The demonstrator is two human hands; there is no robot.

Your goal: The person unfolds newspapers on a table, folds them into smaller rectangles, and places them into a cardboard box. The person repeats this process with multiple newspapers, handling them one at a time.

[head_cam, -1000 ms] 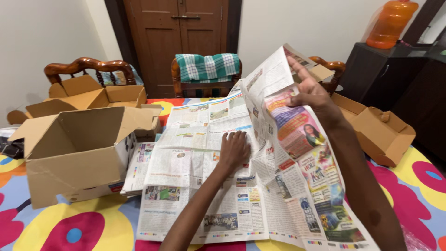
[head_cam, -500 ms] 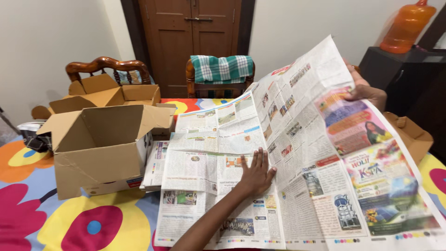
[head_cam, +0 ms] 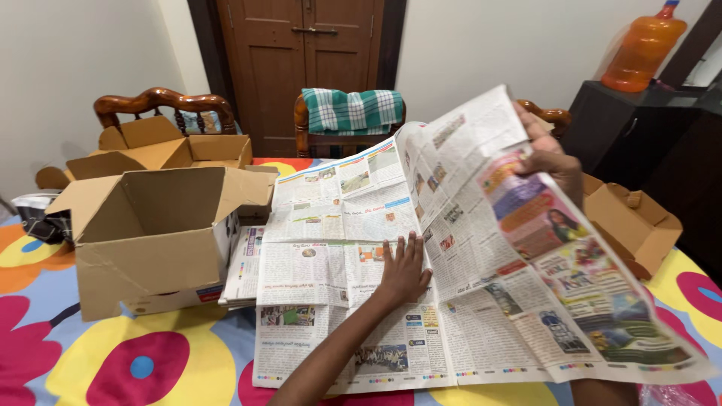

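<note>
Left hand fingers spread flat on the newspaper; right hand fingers pinch its lifted page, cardboard box off left.

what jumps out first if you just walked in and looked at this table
The big open newspaper spread across the middle of the bright flower-patterned tablecloth catches the eye first: the left hand presses flat on its centre fold while the right hand lifts the colourful right-hand page. To the left lies an open brown cardboard box tipped on its side. At the top right, an orange plastic water jug stands on a dark cabinet.
</note>
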